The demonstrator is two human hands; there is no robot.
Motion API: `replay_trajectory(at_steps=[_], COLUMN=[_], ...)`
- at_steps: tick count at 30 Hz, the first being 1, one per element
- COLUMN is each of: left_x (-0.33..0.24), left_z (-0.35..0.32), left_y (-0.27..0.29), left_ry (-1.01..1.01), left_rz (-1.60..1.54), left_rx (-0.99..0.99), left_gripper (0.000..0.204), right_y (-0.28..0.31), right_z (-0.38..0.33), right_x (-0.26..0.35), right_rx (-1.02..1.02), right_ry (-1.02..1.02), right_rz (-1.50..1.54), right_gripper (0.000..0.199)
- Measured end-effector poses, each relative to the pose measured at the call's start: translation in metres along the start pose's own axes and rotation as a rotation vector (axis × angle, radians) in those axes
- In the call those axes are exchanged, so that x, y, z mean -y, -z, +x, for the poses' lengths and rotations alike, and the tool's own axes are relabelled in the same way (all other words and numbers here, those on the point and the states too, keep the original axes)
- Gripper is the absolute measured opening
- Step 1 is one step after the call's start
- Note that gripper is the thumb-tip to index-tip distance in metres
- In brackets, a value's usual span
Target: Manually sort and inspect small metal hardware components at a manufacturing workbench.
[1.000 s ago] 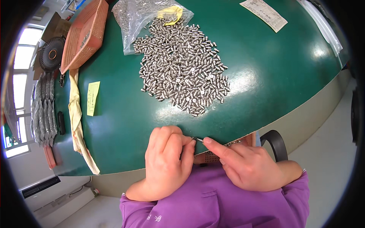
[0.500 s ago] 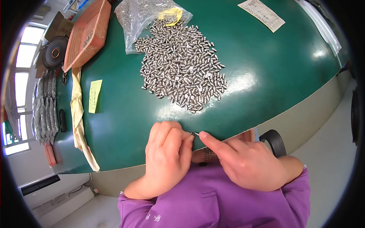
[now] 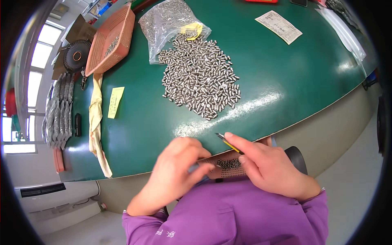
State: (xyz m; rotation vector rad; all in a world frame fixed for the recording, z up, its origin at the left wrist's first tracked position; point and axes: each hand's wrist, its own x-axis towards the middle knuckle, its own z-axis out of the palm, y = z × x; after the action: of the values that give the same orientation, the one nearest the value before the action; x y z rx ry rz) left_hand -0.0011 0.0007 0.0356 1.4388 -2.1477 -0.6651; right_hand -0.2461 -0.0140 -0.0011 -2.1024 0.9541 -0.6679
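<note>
My right hand (image 3: pixel 275 169) grips a slim yellow and black hand tool (image 3: pixel 231 145). Its index finger lies along the tool, and the dark pointed tip sticks out over the table's near edge. My left hand (image 3: pixel 175 169), slightly blurred, is at that edge with thumb and fingers apart and nothing visible between them. Just beyond its fingertips, below the table edge, a pinkish basket (image 3: pixel 234 173) holds small metal parts (image 3: pixel 228 163). Farther out on the green table (image 3: pixel 134 139) lies a large heap of small silvery cylindrical metal pieces (image 3: pixel 200 77).
Behind the heap lies a clear plastic bag (image 3: pixel 169 20) of similar pieces. At left are an orange basket (image 3: pixel 110 61), a yellow slip (image 3: pixel 116 102), a cream cloth strip (image 3: pixel 96 118), packed bags (image 3: pixel 60 112) and a black fan (image 3: pixel 76 56). A paper label (image 3: pixel 279 26) lies far right.
My left hand has drawn back from the tool's tip and its fingers have parted over the basket. More of the tool now shows. The view has shifted slightly.
</note>
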Motion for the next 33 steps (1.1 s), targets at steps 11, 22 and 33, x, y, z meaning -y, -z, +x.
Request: replay_trajectory(at_steps=[11, 22, 33], left_x=[0.092, 0.026, 0.019], left_z=[0.053, 0.017, 0.007], left_y=[0.027, 0.001, -0.023], left_ry=[0.176, 0.044, 0.054], left_rz=[0.262, 0.036, 0.052], left_rx=[-0.307, -0.12, -0.183], left_gripper=[0.009, 0.013, 0.018], right_y=[-0.004, -0.009, -0.013], right_z=[-0.005, -0.003, 0.003], right_x=[-0.005, -0.001, 0.006], right_rx=[-0.039, -0.023, -0.032], right_ry=[-0.012, 0.007, 0.115], right_rz=[-0.024, -0.083, -0.254], right_gripper=[0.058, 0.064, 0.059])
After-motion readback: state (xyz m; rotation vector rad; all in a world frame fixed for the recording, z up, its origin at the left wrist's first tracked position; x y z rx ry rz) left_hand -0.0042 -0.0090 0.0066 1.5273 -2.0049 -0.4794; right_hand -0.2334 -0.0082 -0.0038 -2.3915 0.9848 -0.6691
